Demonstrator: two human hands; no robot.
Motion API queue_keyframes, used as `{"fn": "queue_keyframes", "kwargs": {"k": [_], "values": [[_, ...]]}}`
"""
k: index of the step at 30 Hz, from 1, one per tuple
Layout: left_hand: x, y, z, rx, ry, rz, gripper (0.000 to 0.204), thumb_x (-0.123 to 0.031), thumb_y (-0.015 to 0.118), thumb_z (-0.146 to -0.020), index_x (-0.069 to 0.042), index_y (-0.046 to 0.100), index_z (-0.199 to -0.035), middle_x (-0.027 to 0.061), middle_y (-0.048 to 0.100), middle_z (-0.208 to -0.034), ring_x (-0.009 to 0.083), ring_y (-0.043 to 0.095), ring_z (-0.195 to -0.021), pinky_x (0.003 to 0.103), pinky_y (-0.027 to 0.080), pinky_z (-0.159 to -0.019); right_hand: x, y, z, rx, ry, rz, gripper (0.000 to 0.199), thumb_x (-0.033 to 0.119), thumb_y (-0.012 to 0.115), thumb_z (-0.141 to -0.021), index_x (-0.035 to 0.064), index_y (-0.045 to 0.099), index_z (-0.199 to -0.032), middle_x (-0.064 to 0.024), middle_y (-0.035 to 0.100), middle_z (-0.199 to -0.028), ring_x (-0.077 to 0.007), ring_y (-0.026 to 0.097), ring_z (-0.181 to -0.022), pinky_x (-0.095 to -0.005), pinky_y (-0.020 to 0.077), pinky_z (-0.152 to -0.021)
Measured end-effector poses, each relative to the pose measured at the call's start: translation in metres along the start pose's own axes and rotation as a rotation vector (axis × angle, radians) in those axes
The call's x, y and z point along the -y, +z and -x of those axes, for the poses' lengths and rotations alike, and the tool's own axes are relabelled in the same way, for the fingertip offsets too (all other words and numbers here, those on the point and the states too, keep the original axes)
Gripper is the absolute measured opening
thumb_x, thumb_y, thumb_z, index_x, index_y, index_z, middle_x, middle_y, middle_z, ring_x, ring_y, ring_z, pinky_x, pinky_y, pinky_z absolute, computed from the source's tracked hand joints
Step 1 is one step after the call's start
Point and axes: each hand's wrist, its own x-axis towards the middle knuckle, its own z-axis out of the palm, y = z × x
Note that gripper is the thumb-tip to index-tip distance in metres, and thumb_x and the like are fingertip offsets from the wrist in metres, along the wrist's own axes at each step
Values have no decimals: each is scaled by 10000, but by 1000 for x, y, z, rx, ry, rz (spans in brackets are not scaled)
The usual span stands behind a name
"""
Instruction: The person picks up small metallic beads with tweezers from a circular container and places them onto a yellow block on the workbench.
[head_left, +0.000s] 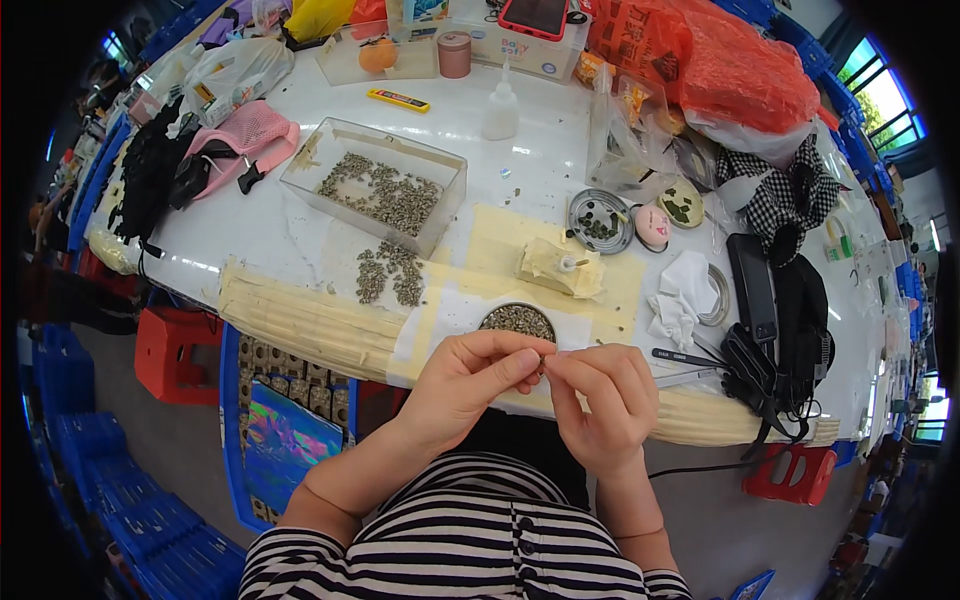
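My left hand (474, 378) and my right hand (606, 405) meet at the table's near edge, thumbs and forefingers pinched together. A tiny dark piece seems to sit between the fingertips, too small to name. Just beyond them lies a round dish (517, 319) filled with small metallic-looking pieces, its near side hidden by my fingers. Behind it stands a block wrapped in cream tape (545, 270) with a short white tip on it. Similar small pieces (390, 275) lie loose to the left, beside a transparent bin (452, 205) holding many more.
Right of the block are a grey round tin (600, 222), a pink round item (652, 227), crumpled tissue (684, 298), tweezers (685, 356) and a black bag (790, 340). A white squeeze bottle (500, 110) and yellow cutter (399, 100) lie farther back. Red stools (175, 355) flank the table.
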Motion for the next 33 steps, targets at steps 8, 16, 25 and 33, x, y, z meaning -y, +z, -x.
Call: {"fn": "queue_keyframes", "kwargs": {"k": [8, 16, 25, 33], "values": [[9, 3, 2, -53, 138, -115, 174, -35, 655, -979, 26, 707, -1134, 82, 713, -971, 128, 660, -857, 257, 550, -782, 6, 5, 1, -17, 86, -19, 229, -35, 799, -713, 56, 680, -887, -47, 651, -823, -226, 619, -710, -329, 490, -609], [4, 2, 4, -25, 532, -629, 162, 49, 711, -901, 37, 727, -1061, 127, 727, -934, 165, 689, -839, 262, 545, -738, 8, 2, 7, 8, 263, -290, 214, -67, 788, -749, 23, 675, -908, -82, 679, -850, -231, 645, -735, -314, 502, -652], [2, 7, 1, -62, 830, -963, 182, 6, 752, -863, 12, 746, -1045, 125, 728, -915, 211, 695, -777, 279, 543, -667, 8, -2, 10, 41, 396, -458, 176, -69, 772, -781, 2, 673, -907, -107, 706, -887, -230, 669, -801, -301, 519, -707], [4, 7, 1, -71, 833, -928, 197, 10, 762, -852, -6, 754, -1048, 112, 718, -900, 208, 693, -769, 281, 542, -659, 9, -1, 10, 33, 343, -416, 188, -70, 775, -777, 2, 676, -920, -108, 701, -885, -231, 677, -794, -299, 531, -702]]}}
